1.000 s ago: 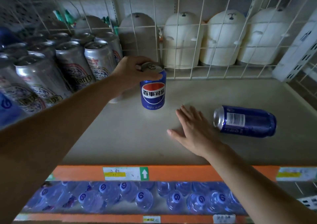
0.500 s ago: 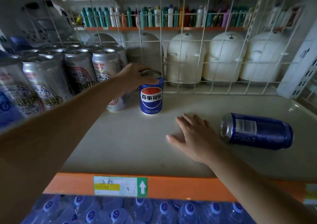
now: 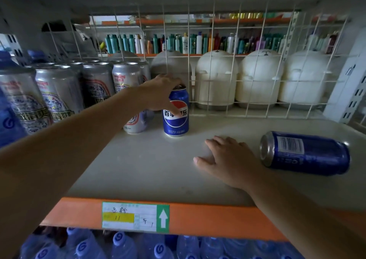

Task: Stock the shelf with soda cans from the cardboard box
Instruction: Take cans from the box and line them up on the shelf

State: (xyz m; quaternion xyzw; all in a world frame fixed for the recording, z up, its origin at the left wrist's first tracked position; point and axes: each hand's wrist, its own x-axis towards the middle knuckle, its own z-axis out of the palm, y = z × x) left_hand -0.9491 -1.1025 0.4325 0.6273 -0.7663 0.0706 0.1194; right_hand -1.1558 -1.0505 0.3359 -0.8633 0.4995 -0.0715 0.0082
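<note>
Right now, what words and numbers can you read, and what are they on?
"百事可乐": upright blue can, partly behind the left hand.
"Chong Qing": silver can.
"清爽": nearer silver cans.
"11": shelf label, next to a white up arrow; its handwriting is unreadable.
Lying blue can: a barcode, and print too blurred to read.

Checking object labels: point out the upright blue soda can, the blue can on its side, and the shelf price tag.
upright blue soda can [image 3: 176,123], head view, lower front logo.
blue can on its side [image 3: 311,158], head view, blue side wall.
shelf price tag [image 3: 135,217], head view, its middle.
</note>
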